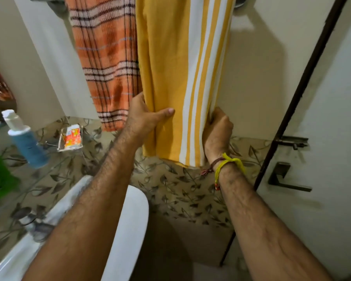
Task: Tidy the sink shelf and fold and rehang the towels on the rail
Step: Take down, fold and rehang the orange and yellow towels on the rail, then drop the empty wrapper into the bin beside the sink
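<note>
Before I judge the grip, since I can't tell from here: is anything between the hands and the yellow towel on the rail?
Nothing visible. The left hand grips the yellow striped towel at its left edge, thumb across the front; the right hand grips its right edge. The orange checked towel hangs beside it, left of the hands.

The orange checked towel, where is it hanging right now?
In the head view the orange checked towel hangs at upper centre-left, right beside the yellow striped towel that both hands hold, and above the leaf-patterned tiles.
</note>
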